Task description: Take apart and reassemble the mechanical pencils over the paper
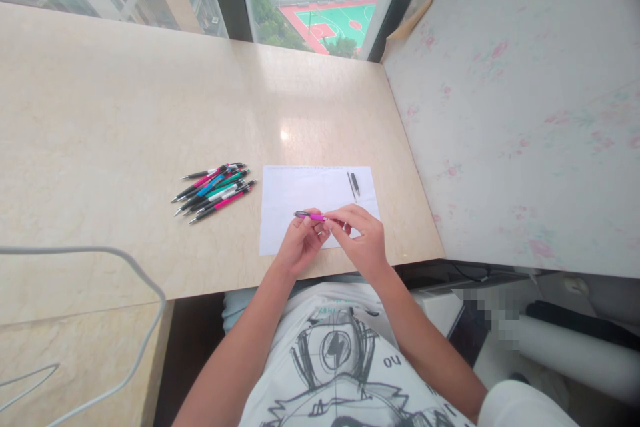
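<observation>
My left hand (301, 243) and my right hand (363, 237) meet over the near edge of a white sheet of paper (300, 197). Together they pinch a pink pen (311, 216), which lies roughly level with its dark tip pointing left. The left hand's fingers close round the barrel; the right hand's fingers close on the pen's right end, which they hide. Two small dark pen parts (353, 184) lie on the paper's far right corner. A pile of several pens (215, 189), pink, blue, green and white, lies on the table left of the paper.
The beige marble table (125, 120) runs to a window at the back. A floral-papered wall (525, 113) closes the right side. A grey wire loop (125, 260) hangs at the near left. A white roll and dark items sit on the floor at right.
</observation>
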Motion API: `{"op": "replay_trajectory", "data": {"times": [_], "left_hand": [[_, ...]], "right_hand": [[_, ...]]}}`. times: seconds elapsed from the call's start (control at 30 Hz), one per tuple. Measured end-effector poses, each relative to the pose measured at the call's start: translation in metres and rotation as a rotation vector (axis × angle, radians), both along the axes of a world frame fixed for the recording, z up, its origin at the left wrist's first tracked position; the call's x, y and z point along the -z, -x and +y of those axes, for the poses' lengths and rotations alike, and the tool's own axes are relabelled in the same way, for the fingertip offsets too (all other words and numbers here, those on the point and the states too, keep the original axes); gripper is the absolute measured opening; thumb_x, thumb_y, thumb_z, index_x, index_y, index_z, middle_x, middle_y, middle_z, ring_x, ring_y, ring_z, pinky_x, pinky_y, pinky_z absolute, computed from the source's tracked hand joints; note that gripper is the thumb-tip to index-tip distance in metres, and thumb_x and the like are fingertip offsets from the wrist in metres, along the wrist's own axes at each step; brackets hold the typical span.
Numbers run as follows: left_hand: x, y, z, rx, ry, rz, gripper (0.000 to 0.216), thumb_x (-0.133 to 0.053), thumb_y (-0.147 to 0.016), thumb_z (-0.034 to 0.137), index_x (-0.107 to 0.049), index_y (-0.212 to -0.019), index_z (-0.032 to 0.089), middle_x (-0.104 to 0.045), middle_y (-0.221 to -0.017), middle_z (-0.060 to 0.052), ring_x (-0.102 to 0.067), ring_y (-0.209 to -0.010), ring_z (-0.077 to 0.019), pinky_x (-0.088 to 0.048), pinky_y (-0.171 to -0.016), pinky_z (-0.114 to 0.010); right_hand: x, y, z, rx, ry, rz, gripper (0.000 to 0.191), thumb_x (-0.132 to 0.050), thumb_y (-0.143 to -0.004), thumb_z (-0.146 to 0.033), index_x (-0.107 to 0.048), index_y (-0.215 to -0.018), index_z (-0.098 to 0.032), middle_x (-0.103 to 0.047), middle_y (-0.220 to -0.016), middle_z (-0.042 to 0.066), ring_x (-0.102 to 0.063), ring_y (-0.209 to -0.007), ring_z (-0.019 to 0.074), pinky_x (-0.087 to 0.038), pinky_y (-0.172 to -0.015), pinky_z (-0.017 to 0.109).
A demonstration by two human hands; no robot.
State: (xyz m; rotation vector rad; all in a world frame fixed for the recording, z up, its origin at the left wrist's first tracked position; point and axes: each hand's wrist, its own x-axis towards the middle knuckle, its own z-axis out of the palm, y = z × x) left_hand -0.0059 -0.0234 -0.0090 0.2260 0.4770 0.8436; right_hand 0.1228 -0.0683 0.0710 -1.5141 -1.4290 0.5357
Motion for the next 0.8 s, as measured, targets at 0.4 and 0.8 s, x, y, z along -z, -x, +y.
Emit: {"op": "replay_trajectory", "data": {"times": [0.4, 0.8], "left_hand": [[0.0033, -0.0001, 0.0002, 0.022, -0.05, -0.007, 0.035, -0.087, -0.071, 0.037, -0.071, -0.095, 0.018, -0.074, -0.084, -0.001, -0.071, -0.083, -0.0148, -0.055, -0.08, -0.025], [0.0031, -0.0002, 0.0006, 0.017, -0.044, -0.007, 0.033, -0.086, -0.072, 0.037, -0.071, -0.094, 0.018, -0.074, -0.087, -0.002, -0.071, -0.084, -0.0152, -0.056, -0.081, -0.026]], "right_hand": [[-0.0013, -0.0023, -0.0005, -0.014, -0.009, -0.016, 0.011, -0.066, -0.089, -0.018, -0.076, -0.092, -0.022, -0.072, -0.084, 0.003, -0.061, -0.069, 0.0126, -0.05, -0.058, 0.026], [-0.002, -0.0018, -0.0003, -0.016, 0.0, -0.018, 0.01, -0.066, -0.089, -0.021, -0.076, -0.092, -0.022, -0.072, -0.083, 0.003, -0.062, -0.07, 0.013, -0.051, -0.058, 0.026]]}}
